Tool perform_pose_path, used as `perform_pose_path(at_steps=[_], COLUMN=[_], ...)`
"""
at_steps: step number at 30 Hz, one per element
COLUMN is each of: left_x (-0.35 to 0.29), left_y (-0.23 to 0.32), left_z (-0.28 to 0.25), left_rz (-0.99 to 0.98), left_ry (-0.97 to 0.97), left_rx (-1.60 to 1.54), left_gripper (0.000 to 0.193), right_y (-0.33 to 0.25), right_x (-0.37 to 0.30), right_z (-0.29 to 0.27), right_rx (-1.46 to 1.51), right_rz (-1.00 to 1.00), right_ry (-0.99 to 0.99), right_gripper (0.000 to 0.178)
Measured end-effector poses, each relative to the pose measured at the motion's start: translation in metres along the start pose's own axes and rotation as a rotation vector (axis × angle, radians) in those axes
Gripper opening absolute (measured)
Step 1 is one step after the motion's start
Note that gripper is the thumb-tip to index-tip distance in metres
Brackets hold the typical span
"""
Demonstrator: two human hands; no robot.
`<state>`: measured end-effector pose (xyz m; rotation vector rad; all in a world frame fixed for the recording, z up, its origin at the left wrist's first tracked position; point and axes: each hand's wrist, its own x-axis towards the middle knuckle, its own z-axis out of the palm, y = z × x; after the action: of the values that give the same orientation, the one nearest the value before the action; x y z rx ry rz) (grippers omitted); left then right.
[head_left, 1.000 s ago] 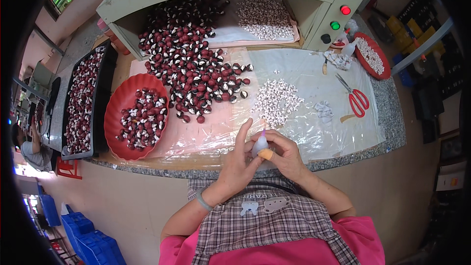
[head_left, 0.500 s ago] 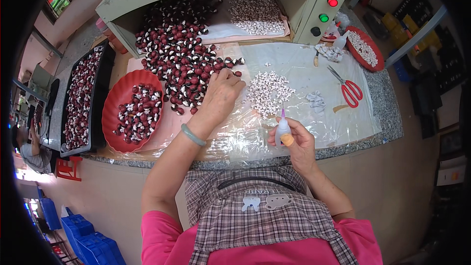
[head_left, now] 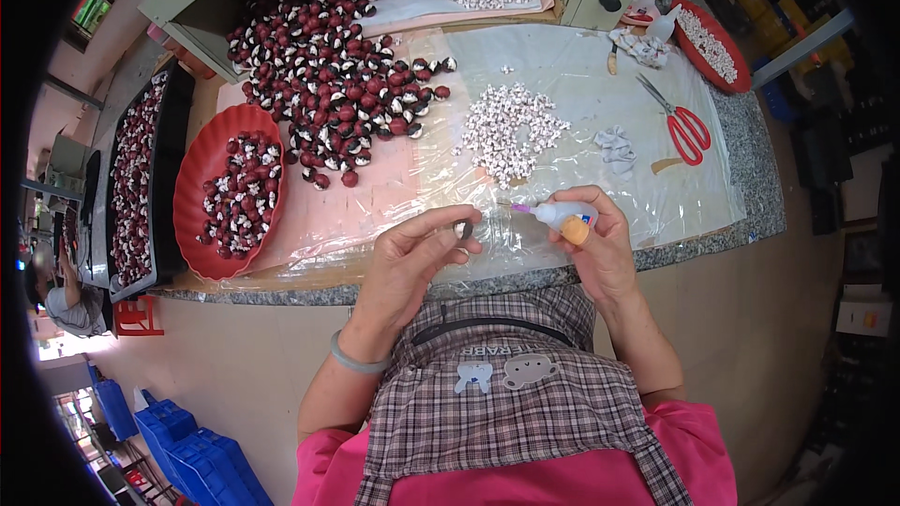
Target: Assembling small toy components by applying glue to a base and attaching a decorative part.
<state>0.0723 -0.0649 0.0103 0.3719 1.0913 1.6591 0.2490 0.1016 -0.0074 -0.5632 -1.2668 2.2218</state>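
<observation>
My left hand pinches a small round black-and-white piece between thumb and fingertips, above the table's front edge. To its right, my right hand grips a small squeeze bottle lying sideways, its purple nozzle and thin needle tip pointing left at the piece. The two hands stay apart. Beyond them lies a heap of small white pieces on clear plastic sheeting. Farther left spreads a large pile of dark red, black and white balls.
A red scalloped bowl and a long black tray hold red-and-white balls at left. Red-handled scissors, crumpled tissue and a red dish of white pieces are right. A pale green machine housing stands behind.
My left hand has come back from the ball pile toward me, carrying one piece. My right hand has turned the bottle from upright to sideways, tip leftward. The view has shifted slightly.
</observation>
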Motion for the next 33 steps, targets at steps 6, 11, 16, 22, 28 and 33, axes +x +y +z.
perform_pose_path(at_steps=[6,11,16,22,28,33], left_x=[-0.007,-0.005,-0.004,-0.004,-0.004,-0.003], left_y=[-0.014,-0.024,-0.027,-0.026,-0.028,-0.029], left_z=[-0.007,-0.01,-0.011,-0.01,-0.011,-0.013], left_rz=[0.022,0.041,0.044,0.05,0.037,0.026], left_ry=[0.002,-0.012,-0.016,-0.024,-0.025,-0.034], left_rx=[-0.109,-0.131,-0.126,-0.116,-0.103,-0.096], left_gripper=[0.028,0.027,0.027,0.028,0.028,0.027], right_y=[-0.013,-0.021,-0.02,-0.021,-0.021,-0.021], right_x=[0.0,-0.009,-0.009,-0.011,-0.011,-0.01], right_z=[0.014,0.027,0.031,0.035,0.036,0.039], right_rx=[-0.264,-0.441,-0.669,-0.872,-0.934,-0.936], right_rz=[-0.156,-0.28,-0.506,-0.549,-0.568,-0.579], right_ry=[0.018,0.013,-0.032,-0.035,-0.05,-0.047], right_gripper=[0.043,0.044,0.046,0.046,0.045,0.041])
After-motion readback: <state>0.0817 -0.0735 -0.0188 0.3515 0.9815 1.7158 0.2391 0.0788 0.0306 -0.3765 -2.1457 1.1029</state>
